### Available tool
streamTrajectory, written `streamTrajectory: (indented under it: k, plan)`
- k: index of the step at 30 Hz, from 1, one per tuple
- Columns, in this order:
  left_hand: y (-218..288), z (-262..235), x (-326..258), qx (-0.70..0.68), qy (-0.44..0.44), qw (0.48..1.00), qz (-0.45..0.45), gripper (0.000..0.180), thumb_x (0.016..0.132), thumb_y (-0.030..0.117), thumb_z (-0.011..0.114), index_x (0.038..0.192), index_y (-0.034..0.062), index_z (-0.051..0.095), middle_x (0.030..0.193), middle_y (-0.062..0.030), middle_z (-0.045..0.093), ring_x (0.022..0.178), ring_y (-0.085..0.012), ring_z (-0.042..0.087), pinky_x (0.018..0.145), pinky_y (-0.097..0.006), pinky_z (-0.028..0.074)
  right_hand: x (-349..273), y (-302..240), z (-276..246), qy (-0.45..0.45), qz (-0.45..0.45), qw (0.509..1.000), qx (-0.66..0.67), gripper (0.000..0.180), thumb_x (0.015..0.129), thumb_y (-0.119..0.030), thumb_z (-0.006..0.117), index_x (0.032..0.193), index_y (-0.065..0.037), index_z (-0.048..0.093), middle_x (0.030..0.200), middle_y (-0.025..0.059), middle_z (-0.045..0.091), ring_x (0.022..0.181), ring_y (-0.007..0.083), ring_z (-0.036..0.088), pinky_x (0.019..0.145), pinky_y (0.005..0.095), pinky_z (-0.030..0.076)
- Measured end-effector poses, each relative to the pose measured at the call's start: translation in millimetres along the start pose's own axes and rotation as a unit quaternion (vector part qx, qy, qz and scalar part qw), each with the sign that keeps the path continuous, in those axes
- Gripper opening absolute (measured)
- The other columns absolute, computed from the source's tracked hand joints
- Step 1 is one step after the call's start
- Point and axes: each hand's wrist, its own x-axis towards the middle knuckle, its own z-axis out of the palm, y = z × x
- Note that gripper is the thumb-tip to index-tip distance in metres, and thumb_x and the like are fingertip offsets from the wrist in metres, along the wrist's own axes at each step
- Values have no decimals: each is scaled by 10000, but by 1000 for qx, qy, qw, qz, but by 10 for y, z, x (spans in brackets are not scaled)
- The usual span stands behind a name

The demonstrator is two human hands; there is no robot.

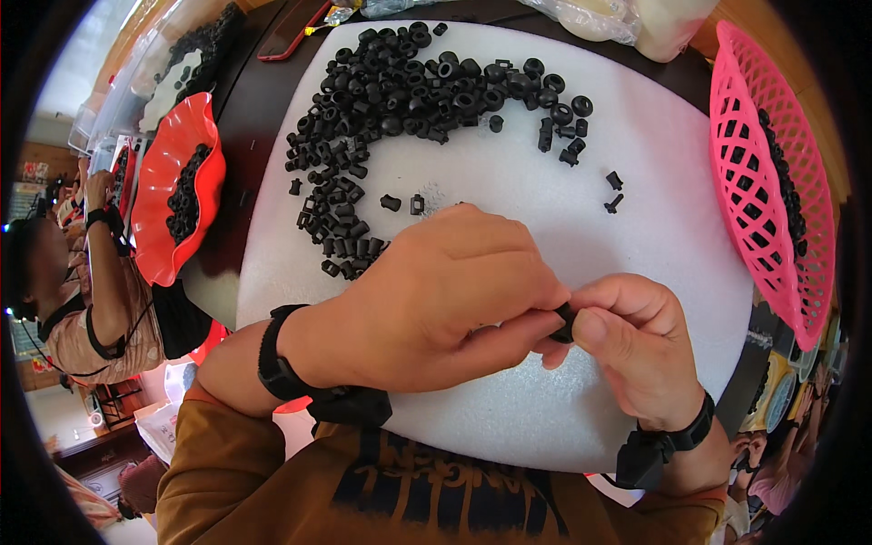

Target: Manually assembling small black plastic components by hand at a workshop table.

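"White board (654, 272) is giving you room at centre right, edge curving beside the pink basket (774, 283). Grip?"

"Your left hand (436, 300) and right hand (640, 341) are pinching a black part (563, 323), right of centre."

Part (564, 324) between fingers (520, 338); mat (677, 245) beneath. On mat: heap of parts (386, 100) ahead and left of fingers, two loose parts (614, 180) ahead-right. Well left: bowl (153, 213) holding parts (188, 195). Right: basket (783, 291) holding more parts (783, 182). Far ahead-left: phone (289, 34).

Black parts (350, 102) on white mat (527, 177)
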Motion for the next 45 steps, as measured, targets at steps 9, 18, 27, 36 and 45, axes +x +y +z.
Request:
streamTrajectory:
  k: [9,18,27,36,45]
  plan:
    - [69,179,-68,245,88,959,114,315,600,12,767,892,18,649,713,-32,551,562,-193,513,520,-320,404,15,33,-13,22,-7,1000,-5,201,922,-106,598,1054,41,639,941,132,685,794,143,649,746,261,528]
    - [72,185,-67,205,83,972,83,345,598,28,749,924,-6,641,728,-48,551,578,-198,518,530,-328,424,26,28,4,31,-17,999,-1,190,920,-91,597,1049,40,644,926,125,684,787,139,646,738,253,527]
    - [-6,117,-80,127,59,986,88,363,591,-9,735,944,-9,653,730,-55,566,575,-200,520,517,-324,393,6,47,3,23,-14,1000,-2,181,906,-68,612,1045,42,648,917,117,684,802,129,640,750,241,524]
    - [78,82,-79,171,82,975,117,316,577,-46,712,889,-13,672,716,-52,558,553,-197,498,503,-318,391,-24,58,16,17,-116,983,-138,222,842,41,656,1063,46,652,949,96,667,827,104,613,712,204,479]
    - [51,131,-112,242,56,959,134,295,600,-68,690,890,-29,652,691,-38,534,532,-170,487,493,-305,394,1,104,55,61,-122,973,-186,171,850,6,661,1018,37,672,915,85,674,815,113,617,702,212,482]
